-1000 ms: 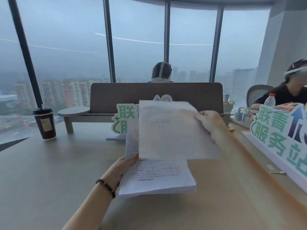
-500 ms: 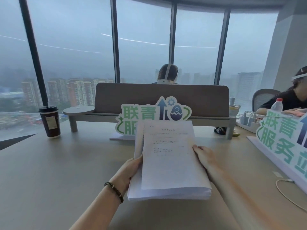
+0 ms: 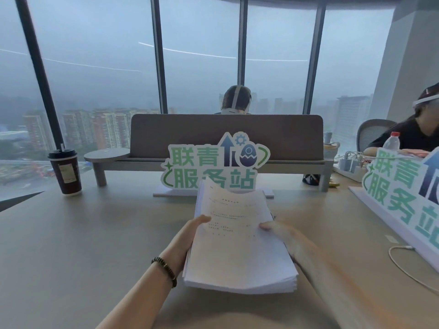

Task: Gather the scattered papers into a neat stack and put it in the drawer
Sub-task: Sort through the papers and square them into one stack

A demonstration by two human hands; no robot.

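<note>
Since the earlier frame, both hands have lowered the paper stack (image 3: 240, 245) toward the table (image 3: 83, 245). Left hand (image 3: 187, 241) grip clamps the stack's left edge, thumb on top. Right hand (image 3: 285, 241) grip clamps the right edge, thumb on top. Stack sits between both grips, top sheet slightly skewed.

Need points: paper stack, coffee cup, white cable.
paper stack (image 3: 237, 252): head view, middle of the top sheet.
coffee cup (image 3: 66, 172): head view, dark side wall below the lid.
white cable (image 3: 394, 260): head view, loop lying on the table at right.
</note>
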